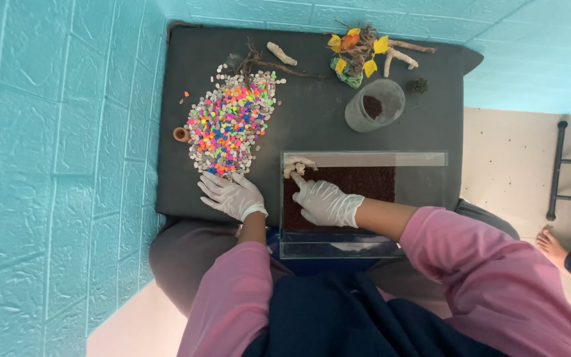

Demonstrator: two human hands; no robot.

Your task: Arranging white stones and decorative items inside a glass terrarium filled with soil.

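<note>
Gloves are covering both hands. The left hand is lying flat and open on the dark tabletop, touching the colourful pebble pile. The right hand is reaching inside the glass tank, fingertips pinching a pale coral piece over the brown substrate.

Sitting on the mat: one tank, one jar, one pebble heap, three pale branches, two gloved hands.
</note>
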